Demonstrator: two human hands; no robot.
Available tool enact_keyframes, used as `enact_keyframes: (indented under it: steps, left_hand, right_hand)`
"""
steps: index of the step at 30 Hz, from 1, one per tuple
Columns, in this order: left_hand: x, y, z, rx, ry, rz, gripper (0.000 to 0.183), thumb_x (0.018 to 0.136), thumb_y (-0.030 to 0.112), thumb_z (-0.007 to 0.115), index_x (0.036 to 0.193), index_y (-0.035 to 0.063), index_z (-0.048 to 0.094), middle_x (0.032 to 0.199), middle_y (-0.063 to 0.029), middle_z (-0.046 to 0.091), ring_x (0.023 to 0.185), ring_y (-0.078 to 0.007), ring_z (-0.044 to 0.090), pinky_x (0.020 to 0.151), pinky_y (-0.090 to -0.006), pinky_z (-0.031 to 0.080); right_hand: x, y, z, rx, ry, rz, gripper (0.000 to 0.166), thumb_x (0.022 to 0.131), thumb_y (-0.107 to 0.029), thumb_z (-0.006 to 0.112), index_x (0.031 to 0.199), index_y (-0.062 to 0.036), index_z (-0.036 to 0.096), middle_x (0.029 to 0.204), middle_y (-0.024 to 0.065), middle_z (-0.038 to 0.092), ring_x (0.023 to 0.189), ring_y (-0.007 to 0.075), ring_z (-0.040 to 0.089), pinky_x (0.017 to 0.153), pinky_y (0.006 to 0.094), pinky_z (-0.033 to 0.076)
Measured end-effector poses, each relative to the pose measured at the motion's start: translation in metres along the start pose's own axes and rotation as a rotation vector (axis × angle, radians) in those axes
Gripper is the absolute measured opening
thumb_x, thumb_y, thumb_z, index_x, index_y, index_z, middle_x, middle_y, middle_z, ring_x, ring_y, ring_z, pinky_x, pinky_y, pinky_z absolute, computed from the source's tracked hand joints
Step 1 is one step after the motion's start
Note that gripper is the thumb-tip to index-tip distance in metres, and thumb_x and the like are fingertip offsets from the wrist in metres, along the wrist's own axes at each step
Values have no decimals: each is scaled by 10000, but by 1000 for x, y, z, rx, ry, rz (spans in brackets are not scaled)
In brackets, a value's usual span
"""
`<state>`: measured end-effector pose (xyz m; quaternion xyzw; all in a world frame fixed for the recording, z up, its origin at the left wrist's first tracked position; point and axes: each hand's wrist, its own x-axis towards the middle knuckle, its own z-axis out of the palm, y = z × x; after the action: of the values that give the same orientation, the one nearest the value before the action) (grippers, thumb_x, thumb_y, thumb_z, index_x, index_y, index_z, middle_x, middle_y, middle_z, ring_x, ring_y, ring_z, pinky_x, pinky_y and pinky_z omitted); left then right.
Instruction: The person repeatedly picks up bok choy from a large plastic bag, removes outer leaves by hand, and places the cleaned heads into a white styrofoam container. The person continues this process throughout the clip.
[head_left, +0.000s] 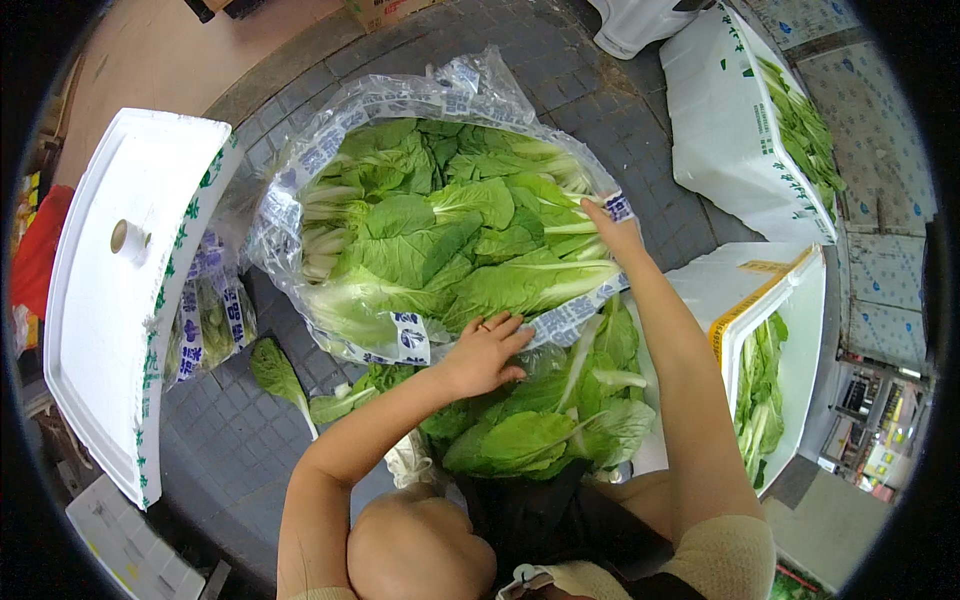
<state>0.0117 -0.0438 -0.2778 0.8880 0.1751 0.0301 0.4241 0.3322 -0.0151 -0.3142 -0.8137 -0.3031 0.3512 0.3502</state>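
Observation:
A large printed clear plastic bag (390, 96) stands wide open in front of me, packed with leafy greens with white stalks (457, 225). My left hand (487, 352), with a ring on one finger, lies palm down with spread fingers over the bag's near rim, its fingertips against the leaves. At the bag's right edge, my right hand (616, 229) reaches over the printed rim beside the stalks; some of its fingers are hidden, so its grasp is unclear. Loose large green leaves (525, 442) lie between the bag and my body.
Two white foam boxes with greens stand at the right, one at the upper right (712, 127) and one nearer (814, 352). A white foam lid or box (112, 285) and another bag of vegetables (214, 322) are at the left. A single leaf (277, 375) lies on the paving.

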Motion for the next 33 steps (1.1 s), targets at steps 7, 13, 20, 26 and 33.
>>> enact_keyframes:
  steps: [7, 13, 20, 26, 33]
  left_hand:
    - [-8, 21, -48, -245, 249, -106, 358, 805, 243, 631, 1073, 13, 566, 991, -188, 602, 899, -352, 580, 754, -383, 476]
    - [-4, 91, -105, 53, 789, 115, 633, 728, 255, 712, 1234, 6, 425, 1263, -200, 439, 1167, -363, 422, 942, -412, 367]
    - [32, 180, -120, -237, 1136, 131, 947, 601, 220, 787, 1327, -8, 224, 1345, -208, 286, 1269, -353, 272, 1029, -454, 245]
    - [-28, 189, -141, -1649, 733, 284, 490, 773, 53, 557, 1239, 8, 412, 1167, -134, 527, 1055, -274, 535, 911, -392, 438]
    - [-41, 207, -137, -1821, 383, 294, 617, 718, 143, 575, 1294, 40, 380, 1247, -162, 485, 1142, -329, 471, 996, -451, 368]
  right_hand:
    - [-69, -85, -5, -230, 238, -484, 339, 747, -273, 693, 976, -35, 616, 833, 160, 641, 738, 268, 625, 660, 326, 475]
    - [-150, -220, -76, -519, 496, -822, 301, 751, -258, 668, 935, -35, 583, 799, 176, 629, 746, 336, 616, 654, 403, 484]
    - [-289, -296, -51, -577, 375, -896, 382, 813, -361, 566, 952, -5, 574, 871, 211, 623, 797, 352, 615, 698, 423, 484]
    - [-326, -310, -105, 62, -107, -680, 417, 887, -370, 520, 1045, 10, 591, 865, 104, 648, 827, 159, 589, 747, 271, 445]
    - [-340, -258, -147, 31, 85, -790, 377, 889, -305, 535, 1102, 5, 552, 904, 125, 641, 869, 186, 599, 795, 286, 443]
